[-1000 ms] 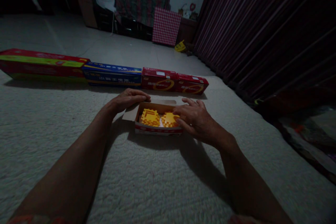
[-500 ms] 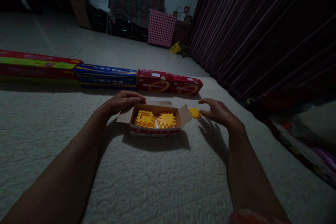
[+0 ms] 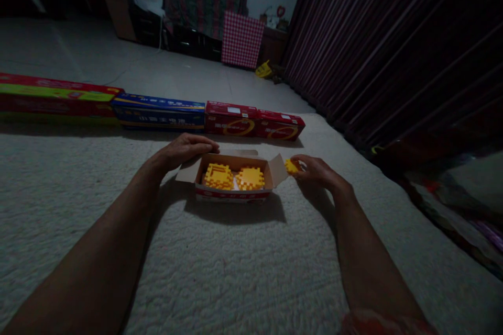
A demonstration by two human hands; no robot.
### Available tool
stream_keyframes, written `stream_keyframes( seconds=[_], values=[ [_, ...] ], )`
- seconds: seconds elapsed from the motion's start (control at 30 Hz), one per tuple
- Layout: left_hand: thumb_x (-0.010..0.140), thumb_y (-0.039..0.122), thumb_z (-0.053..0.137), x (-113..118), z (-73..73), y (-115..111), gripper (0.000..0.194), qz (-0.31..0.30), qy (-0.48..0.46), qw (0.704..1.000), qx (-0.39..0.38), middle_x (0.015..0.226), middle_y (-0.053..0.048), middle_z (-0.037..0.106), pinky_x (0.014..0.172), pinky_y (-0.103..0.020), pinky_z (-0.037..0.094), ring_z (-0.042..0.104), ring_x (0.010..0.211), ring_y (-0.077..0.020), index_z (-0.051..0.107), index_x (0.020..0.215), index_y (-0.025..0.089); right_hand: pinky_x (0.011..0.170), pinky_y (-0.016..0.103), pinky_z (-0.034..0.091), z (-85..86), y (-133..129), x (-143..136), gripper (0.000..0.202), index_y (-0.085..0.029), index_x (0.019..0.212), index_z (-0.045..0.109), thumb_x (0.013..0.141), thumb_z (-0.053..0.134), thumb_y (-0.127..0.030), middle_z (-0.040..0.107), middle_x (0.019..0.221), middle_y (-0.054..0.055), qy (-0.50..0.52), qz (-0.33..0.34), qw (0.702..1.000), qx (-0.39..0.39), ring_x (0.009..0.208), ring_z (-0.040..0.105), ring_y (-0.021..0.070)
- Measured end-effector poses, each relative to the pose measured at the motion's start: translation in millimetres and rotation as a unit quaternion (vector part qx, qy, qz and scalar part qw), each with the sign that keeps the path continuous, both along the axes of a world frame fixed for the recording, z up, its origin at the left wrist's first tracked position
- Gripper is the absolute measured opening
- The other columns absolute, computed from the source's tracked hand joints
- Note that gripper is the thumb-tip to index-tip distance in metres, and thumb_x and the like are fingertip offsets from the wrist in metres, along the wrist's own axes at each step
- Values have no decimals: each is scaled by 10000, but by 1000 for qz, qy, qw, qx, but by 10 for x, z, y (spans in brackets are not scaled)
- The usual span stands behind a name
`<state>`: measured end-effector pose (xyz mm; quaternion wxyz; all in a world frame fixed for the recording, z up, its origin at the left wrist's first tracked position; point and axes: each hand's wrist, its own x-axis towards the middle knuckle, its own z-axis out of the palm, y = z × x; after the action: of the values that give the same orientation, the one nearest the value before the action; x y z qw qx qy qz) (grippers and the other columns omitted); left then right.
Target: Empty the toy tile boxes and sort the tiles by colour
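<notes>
An open cardboard box [image 3: 231,196], red and white outside with its flaps folded out, sits on the pale quilted cover. Inside are two stacks of toothed yellow plastic puzzle blocks, the left stack [image 3: 218,176] and the right stack [image 3: 250,178]. My left hand [image 3: 184,151] lies over the box's back left corner, its fingers closed on the edge there. Just beyond the right flap, my right hand [image 3: 314,169] pinches another yellow puzzle block [image 3: 291,166] between thumb and fingers.
Behind the box runs a row of cartons: a long red and green one [image 3: 58,97], a blue one [image 3: 161,113], and two red ones, the nearer-left [image 3: 231,119] and the right [image 3: 280,124]. A dark curtain [image 3: 353,36] hangs on the right.
My right hand has moved left and down and closed on the loose yellow puzzle block beside the box. The left hand and the box have stayed put.
</notes>
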<state>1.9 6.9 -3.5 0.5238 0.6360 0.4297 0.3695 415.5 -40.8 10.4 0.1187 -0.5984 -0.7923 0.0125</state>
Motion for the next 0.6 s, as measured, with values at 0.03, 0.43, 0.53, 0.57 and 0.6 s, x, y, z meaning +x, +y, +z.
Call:
stream_keyframes(
  seconds=[0.03, 0.43, 0.53, 0.57, 0.6],
  values=[
    [673, 402, 780, -3, -4, 3, 231, 2, 5, 1000, 3, 854, -77, 771, 703, -310, 552, 692, 867, -231, 814, 820, 226, 778, 371, 585, 53, -1, -11, 368, -259, 1132, 725, 766, 705, -225, 770, 1020, 60, 2, -24, 1000, -8, 843, 710, 224],
    [646, 420, 789, 36, 26, -7, 299, -8, -18, 1000, -4, 946, -92, 779, 838, -323, 542, 687, 930, -217, 803, 826, 182, 1024, 486, 530, 780, -487, -960, 382, -212, 1232, 661, 875, 656, -346, 691, 1285, 110, 138, 134, 973, 126, 1162, 664, 281],
    [642, 418, 793, 32, 15, -2, 290, -6, -20, 1000, -5, 948, -87, 781, 838, -320, 541, 686, 924, -214, 804, 817, 188, 1029, 456, 522, 793, -564, -1286, 356, -212, 1220, 656, 880, 661, -319, 682, 1301, 106, 145, 190, 966, 94, 1183, 650, 270],
    [643, 417, 795, 29, 7, 1, 289, -6, -20, 1000, -6, 947, -85, 780, 823, -321, 544, 687, 917, -216, 805, 822, 190, 1018, 443, 525, 782, -561, -1384, 350, -209, 1212, 655, 877, 666, -310, 685, 1291, 108, 144, 208, 964, 80, 1172, 651, 265],
    [646, 416, 794, 26, -2, 5, 291, -8, -20, 1000, -8, 949, -85, 780, 809, -322, 548, 687, 913, -218, 806, 832, 192, 1001, 432, 528, 768, -547, -1473, 344, -205, 1203, 654, 873, 669, -298, 691, 1273, 110, 139, 226, 962, 66, 1153, 655, 260]
  ],
)
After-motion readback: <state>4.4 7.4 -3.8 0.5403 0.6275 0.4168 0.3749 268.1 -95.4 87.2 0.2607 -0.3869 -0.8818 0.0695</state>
